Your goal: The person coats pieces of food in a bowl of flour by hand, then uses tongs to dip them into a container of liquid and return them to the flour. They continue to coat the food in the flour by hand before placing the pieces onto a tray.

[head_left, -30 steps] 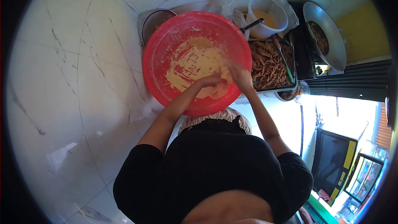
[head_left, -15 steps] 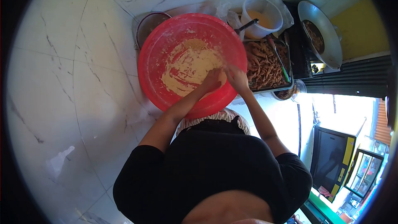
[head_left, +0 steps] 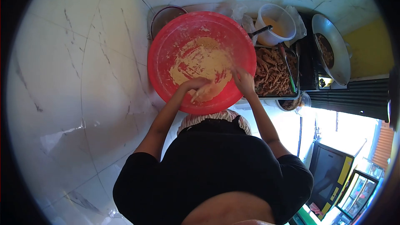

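A large red basin (head_left: 156, 60) holds pale flour (head_left: 206, 60) spread over its bottom, with a browner, grainy patch at the top. Low in the basin, my left hand (head_left: 196, 85) is over the flour, its fingers apart and whitish below; nothing is plainly held in it. At the basin's right inner side is my right hand (head_left: 244, 81); its fingertips are smeared by motion, and whether they hold anything cannot be made out. The two hands are apart.
Right of the basin, a tray (head_left: 277, 97) holds brown fried strips and green-tipped tongs (head_left: 291, 84). Behind it stands a clear tub (head_left: 287, 37) of yellowish liquid. A wok (head_left: 339, 54) is farther right. A metal pot (head_left: 164, 18) sits partly behind the basin.
My left hand has moved left and away from my right hand, which was close beside it. The whole view has shifted, so the basin and tray appear slightly farther right.
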`<action>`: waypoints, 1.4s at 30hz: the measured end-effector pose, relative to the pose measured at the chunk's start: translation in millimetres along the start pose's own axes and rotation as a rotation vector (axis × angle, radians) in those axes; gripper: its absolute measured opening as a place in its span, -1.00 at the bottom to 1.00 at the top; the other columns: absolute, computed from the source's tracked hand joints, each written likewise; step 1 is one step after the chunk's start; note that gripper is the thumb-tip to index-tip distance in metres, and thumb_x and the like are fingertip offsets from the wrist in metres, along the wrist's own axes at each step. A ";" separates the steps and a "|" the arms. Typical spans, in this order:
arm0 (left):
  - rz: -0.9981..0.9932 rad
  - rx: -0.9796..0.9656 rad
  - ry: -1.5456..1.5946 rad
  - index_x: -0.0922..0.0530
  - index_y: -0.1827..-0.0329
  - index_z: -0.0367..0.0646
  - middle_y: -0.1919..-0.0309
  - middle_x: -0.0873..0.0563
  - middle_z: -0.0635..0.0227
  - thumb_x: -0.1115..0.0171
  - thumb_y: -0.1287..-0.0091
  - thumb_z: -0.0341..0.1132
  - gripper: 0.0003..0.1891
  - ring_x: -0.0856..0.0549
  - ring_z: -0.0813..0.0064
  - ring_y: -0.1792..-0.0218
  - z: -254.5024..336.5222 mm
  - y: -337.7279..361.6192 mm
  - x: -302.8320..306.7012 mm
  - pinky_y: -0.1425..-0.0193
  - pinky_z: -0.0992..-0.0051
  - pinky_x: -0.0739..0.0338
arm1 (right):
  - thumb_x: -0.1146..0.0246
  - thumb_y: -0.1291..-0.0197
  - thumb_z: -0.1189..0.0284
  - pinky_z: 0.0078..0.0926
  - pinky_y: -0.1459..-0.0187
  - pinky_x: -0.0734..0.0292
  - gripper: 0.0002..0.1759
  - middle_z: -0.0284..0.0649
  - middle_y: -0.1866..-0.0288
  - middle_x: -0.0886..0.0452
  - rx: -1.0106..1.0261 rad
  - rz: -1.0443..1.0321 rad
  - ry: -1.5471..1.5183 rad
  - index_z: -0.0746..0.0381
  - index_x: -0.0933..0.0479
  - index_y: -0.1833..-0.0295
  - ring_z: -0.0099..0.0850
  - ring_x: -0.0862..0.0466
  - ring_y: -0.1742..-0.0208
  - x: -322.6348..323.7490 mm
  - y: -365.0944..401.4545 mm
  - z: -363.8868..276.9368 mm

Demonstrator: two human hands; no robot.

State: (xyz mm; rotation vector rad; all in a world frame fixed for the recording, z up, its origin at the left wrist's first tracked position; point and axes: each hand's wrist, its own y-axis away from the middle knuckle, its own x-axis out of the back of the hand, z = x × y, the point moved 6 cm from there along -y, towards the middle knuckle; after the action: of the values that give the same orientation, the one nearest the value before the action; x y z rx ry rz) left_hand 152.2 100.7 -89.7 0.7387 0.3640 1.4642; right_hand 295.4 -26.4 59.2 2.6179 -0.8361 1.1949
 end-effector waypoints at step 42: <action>0.123 0.234 -0.461 -0.38 -0.13 -0.26 -0.07 -0.45 0.04 -0.28 -0.01 -0.09 -0.36 -0.54 0.15 0.00 -55.5 3.2 97.2 0.04 0.33 -0.55 | -0.04 -0.24 0.17 -0.24 0.30 -0.46 -0.65 -0.10 0.41 -0.58 0.053 0.038 0.003 0.22 -0.56 0.28 -0.13 -0.58 0.34 0.4 -0.3 0.0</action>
State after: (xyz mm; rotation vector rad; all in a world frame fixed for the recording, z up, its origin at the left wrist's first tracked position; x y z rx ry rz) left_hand 124.4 207.6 -108.0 1.2749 0.1366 1.3275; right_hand 295.8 -26.3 59.5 2.6528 -0.8690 1.2463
